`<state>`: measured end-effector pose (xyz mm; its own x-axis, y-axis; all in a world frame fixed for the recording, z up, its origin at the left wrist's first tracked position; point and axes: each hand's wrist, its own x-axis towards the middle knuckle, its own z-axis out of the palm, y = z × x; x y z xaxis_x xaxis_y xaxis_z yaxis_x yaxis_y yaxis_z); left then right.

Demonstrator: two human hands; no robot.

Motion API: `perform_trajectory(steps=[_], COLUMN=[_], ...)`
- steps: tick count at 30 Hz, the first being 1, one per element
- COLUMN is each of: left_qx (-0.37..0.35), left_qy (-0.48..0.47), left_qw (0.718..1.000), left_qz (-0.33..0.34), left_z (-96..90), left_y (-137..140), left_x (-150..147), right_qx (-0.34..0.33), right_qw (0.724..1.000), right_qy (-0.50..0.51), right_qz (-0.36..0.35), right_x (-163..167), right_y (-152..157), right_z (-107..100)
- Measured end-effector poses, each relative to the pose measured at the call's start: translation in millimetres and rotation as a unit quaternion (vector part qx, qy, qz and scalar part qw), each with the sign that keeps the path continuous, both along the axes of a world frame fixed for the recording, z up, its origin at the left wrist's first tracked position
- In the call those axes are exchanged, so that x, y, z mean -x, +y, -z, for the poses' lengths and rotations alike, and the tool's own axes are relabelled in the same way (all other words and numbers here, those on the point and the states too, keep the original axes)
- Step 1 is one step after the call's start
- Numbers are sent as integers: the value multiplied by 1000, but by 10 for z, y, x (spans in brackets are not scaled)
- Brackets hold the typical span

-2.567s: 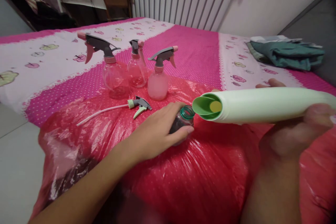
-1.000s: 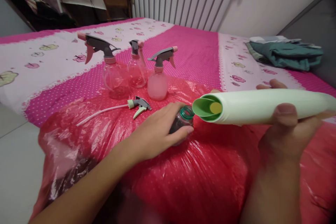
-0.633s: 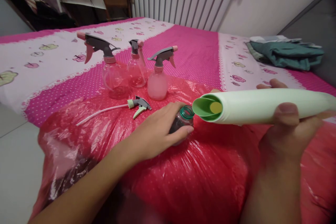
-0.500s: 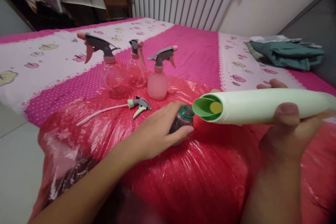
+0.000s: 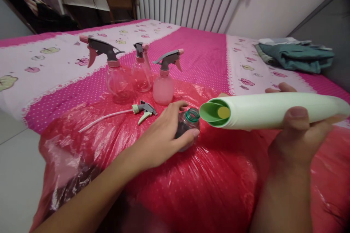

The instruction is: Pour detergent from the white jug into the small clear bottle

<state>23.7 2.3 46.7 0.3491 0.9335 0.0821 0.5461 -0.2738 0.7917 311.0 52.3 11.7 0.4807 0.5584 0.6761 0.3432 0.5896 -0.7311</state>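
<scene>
My left hand (image 5: 164, 138) is curved around a small clear spray bottle (image 5: 188, 125) with a green threaded neck and no sprayer head. The thumb lies on its near side; the far fingertips are partly lifted. My right hand (image 5: 298, 131) grips a pale green bottle (image 5: 262, 111), held nearly level. Its green pour spout (image 5: 214, 112) points left, just beside the open neck, with yellow showing inside. Left of my left hand, a grey and green sprayer head (image 5: 144, 110) with a long tube lies on the red plastic sheet (image 5: 202, 182).
Behind stand three spray bottles with grey and pink heads: a pink one at left (image 5: 117, 82), a clear pink one (image 5: 141, 76) and a cloudy one (image 5: 163, 89). Folded green cloth (image 5: 298, 56) lies on the bed (image 5: 202, 54) at right. A radiator (image 5: 177, 0) is beyond.
The fingers of my left hand have loosened and risen slightly at the far side of the small bottle, showing more of it. The pale green bottle has hardly moved.
</scene>
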Motion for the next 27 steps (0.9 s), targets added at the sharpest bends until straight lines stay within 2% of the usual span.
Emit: perform_trajectory(steps=[10,17,27], left_qx=[8,-3,-12], left_qy=[-18,2,21], left_qw=[1000,1000,1000], left_qz=[-2,-7,-7], left_z=[-10,24,11], left_y=[46,37,67], left_x=[84,72,93], right_qx=[19,22,51], right_qw=[1000,1000,998], right_qy=[-10,8,26], right_qz=[7,18,22], right_x=[6,-57,28], right_y=[-9,19,15], right_z=[21,84,1])
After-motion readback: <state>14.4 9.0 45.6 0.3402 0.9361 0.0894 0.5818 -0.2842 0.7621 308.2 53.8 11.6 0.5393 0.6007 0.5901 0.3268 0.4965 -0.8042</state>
